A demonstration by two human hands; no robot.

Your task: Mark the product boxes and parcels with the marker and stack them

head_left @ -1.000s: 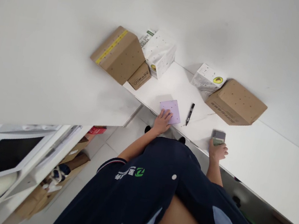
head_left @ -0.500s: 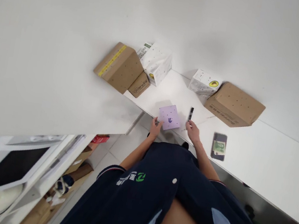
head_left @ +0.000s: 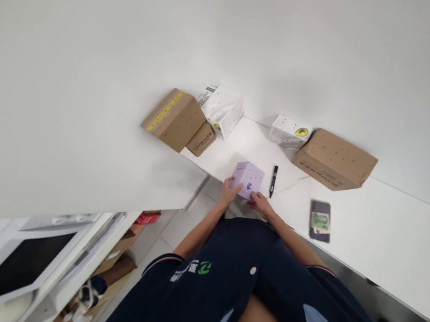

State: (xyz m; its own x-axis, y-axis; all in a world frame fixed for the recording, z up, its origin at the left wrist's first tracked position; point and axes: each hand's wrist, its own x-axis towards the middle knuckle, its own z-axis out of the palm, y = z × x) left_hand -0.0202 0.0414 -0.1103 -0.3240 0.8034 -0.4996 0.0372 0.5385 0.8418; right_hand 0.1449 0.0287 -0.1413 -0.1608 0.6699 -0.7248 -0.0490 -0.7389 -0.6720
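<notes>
A small purple box [head_left: 250, 177] with dark specks and a dark emblem is at the front edge of the white table, slightly tilted. My left hand [head_left: 228, 191] grips its left side, thumb on the near face. At its lower right corner, my right hand [head_left: 261, 203] holds the box with thumb and fingers. A black marker pen [head_left: 273, 181] lies on the table just right of the box, touched by neither hand.
Cardboard boxes [head_left: 180, 123] and a white box [head_left: 224, 113] stand at the left. Toward the right are a white avocado box [head_left: 288, 133], a larger brown carton [head_left: 333, 160] and a phone [head_left: 317, 205] with a green banknote on it [head_left: 320, 222]. A wall rises behind the table [head_left: 398, 239].
My right hand has let go of the black marker pen, which now lies on the table, and moved left onto the purple box. Both hands have tilted the box up; the view shifted slightly.
</notes>
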